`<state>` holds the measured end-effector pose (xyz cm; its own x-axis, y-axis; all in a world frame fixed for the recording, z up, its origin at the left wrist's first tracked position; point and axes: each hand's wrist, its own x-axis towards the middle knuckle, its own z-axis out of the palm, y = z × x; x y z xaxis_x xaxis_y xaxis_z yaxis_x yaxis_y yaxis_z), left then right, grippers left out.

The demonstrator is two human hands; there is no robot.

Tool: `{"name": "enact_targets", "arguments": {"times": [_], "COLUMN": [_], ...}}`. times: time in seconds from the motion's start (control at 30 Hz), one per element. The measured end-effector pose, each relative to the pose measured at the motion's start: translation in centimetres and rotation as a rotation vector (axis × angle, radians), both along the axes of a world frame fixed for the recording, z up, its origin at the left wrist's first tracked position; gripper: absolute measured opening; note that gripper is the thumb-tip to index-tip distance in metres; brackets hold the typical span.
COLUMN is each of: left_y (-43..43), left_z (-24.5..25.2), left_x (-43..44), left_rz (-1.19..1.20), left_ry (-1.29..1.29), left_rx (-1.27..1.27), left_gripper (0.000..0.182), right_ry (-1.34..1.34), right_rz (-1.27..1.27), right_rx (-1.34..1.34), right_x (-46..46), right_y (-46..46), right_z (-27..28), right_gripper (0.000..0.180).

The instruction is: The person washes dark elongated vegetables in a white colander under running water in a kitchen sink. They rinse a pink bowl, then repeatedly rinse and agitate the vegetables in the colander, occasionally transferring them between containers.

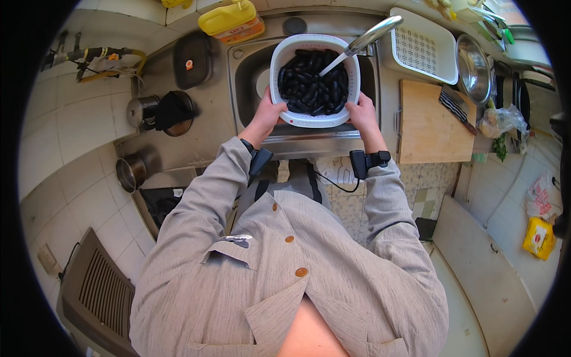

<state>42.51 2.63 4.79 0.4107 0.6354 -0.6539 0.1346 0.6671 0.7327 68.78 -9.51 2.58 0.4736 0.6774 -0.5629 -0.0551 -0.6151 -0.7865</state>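
Observation:
My left hand grips the lower left rim of a white plastic basket, and my right hand grips its lower right rim. Slots line the basket's inner wall. Inside lies a heap of glossy, dark, elongated pieces, like long black grapes or mussels; I cannot tell which. Above the heap reaches a chrome faucet, and a white stream of water runs from it onto the pieces. Beneath the basket is a stainless steel sink, largely hidden by it.
To the right, a cleaver lies on a wooden cutting board. Behind are a white plastic basin and a steel bowl. A yellow jug stands behind the sink. Leftward are a dark tray and steel pots.

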Motion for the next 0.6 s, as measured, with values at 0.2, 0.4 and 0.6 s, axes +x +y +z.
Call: {"name": "enact_targets", "arguments": {"times": [0.2,0.4,0.6], "left_y": [-0.4,-0.6,-1.9], "left_z": [0.2,-0.2,-1.0], "left_x": [0.4,1.5,2.3], "left_rz": [0.083,0.081,0.103], "left_ry": [-0.072,-0.045,-0.097], "left_rx": [-0.040,-0.066,-0.068], "left_gripper": [0.078,0.076,0.081], "right_ry": [-0.223,-0.890,-0.882], "right_rz": [0.041,0.258,0.456], "right_rx": [0.124,0.468,0.237], "right_x": [0.3,-1.6,-3.6], "right_y": [1.0,2.5,4.1], "right_z": [2.7,5.6,2.7], "right_gripper": [0.048,0.055,0.083]}}
